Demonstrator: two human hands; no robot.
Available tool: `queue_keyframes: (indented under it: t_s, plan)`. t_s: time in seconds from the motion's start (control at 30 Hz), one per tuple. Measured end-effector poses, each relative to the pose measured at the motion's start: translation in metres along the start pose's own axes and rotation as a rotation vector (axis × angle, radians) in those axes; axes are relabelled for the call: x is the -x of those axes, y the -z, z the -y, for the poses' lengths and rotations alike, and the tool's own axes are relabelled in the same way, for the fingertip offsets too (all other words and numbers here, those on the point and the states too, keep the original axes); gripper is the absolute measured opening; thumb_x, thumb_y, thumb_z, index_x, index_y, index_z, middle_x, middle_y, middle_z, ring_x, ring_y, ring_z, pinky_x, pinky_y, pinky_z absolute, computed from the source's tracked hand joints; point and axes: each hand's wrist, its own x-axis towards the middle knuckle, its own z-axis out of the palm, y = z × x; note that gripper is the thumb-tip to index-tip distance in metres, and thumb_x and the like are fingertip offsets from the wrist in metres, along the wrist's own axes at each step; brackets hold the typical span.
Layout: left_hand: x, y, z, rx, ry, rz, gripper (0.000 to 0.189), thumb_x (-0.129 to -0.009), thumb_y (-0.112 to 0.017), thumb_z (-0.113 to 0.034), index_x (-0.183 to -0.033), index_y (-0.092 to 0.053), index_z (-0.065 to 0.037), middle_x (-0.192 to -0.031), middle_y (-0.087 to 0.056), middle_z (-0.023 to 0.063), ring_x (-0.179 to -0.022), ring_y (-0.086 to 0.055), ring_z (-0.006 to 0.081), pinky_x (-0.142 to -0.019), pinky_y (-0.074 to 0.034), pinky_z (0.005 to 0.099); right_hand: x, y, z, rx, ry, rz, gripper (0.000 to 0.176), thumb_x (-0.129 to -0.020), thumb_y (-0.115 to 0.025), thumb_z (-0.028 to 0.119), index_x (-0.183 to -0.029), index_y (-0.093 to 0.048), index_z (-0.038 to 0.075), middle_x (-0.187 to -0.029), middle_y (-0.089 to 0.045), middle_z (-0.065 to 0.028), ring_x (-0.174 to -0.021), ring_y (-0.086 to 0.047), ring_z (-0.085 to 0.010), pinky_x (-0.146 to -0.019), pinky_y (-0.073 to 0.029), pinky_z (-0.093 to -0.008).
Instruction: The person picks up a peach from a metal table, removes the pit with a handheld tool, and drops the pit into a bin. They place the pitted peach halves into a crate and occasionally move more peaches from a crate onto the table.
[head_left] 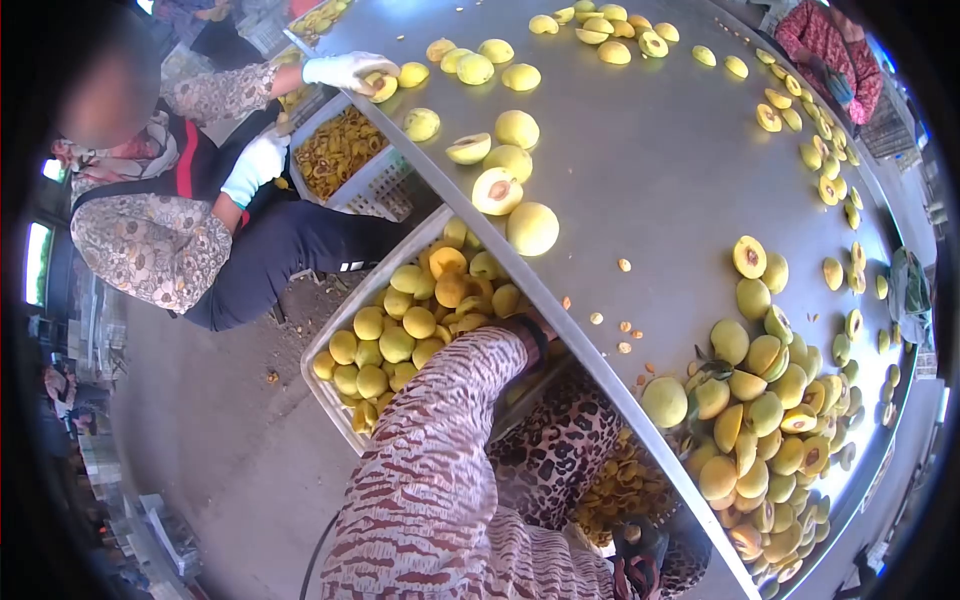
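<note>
A steel worktop [640, 150] fills the upper and right of the view, its near edge running on a slant from the top left to the bottom right, above a concrete floor. The left hand [528, 325], at the end of a striped sleeve [440, 450], reaches down past that near edge into a white crate [375, 290] standing below it. The fingers are hidden behind the worktop's rim, so I cannot tell how the hand is closed or whether it has hold of anything. The crate is full of whole yellow peaches [400, 340], which lie just beside the wrist.

On the worktop, peach halves [760, 430] are heaped toward the lower right edge, with loose pits [625, 325] near the near edge. A second crate [620, 490] of orange pieces sits under the worktop by a leopard-print lap. At the far left edge a co-worker in white gloves [345, 68] holds a halved peach [381, 86].
</note>
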Motion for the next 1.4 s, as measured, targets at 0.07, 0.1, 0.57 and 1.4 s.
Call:
queue_keyframes:
  t_s: [0.07, 0.1, 0.57, 1.4]
  plan:
    - [-0.006, -0.003, -0.008, -0.062, -0.012, -0.025, 0.059, -0.101, -0.032, -0.049, -0.139, -0.047, -0.006, -0.143, -0.048, 0.016, -0.133, -0.043, 0.0295, -0.109, -0.033, 0.037, 0.001, 0.004, 0.002, -0.003, -0.007, 0.001, 0.016, -0.075, -0.071, 0.015, -0.088, -0.061, 0.014, -0.069, -0.066, -0.0113, -0.065, -0.067, -0.0342, -0.057, -0.052, -0.0422]
    - [-0.007, 0.001, -0.011, -0.088, -0.023, -0.023, 0.058, -0.101, -0.033, -0.048, -0.138, -0.048, -0.006, -0.142, -0.049, 0.0162, -0.132, -0.044, 0.0299, -0.109, -0.034, 0.0374, 0.002, 0.008, 0.007, -0.007, -0.007, -0.003, 0.016, -0.075, -0.071, 0.015, -0.088, -0.061, 0.014, -0.069, -0.066, -0.0113, -0.065, -0.067, -0.0342, -0.057, -0.052, -0.0422]
    - [0.125, 0.06, 0.017, -0.516, -0.099, -0.656, 0.035, -0.075, -0.069, -0.018, -0.109, -0.061, -0.011, -0.121, -0.054, 0.011, -0.113, -0.05, 0.0356, -0.085, -0.05, 0.0454, 0.03, 0.026, 0.032, 0.014, 0.131, -0.072, 0.016, -0.075, -0.071, 0.013, -0.089, -0.062, 0.012, -0.072, -0.067, -0.0131, -0.066, -0.067, -0.0358, -0.057, -0.052, -0.043]
    - [0.131, 0.092, 0.106, 0.41, -0.021, -0.973, 0.029, -0.087, -0.062, -0.022, -0.103, -0.068, 0.002, -0.097, -0.071, 0.0171, -0.09, -0.068, 0.029, -0.082, -0.052, 0.0372, 0.07, 0.029, 0.045, 0.106, -0.031, -0.064, 0.015, -0.075, -0.07, 0.013, -0.087, -0.061, 0.015, -0.068, -0.065, -0.0139, -0.068, -0.066, -0.0373, -0.059, -0.052, -0.045]
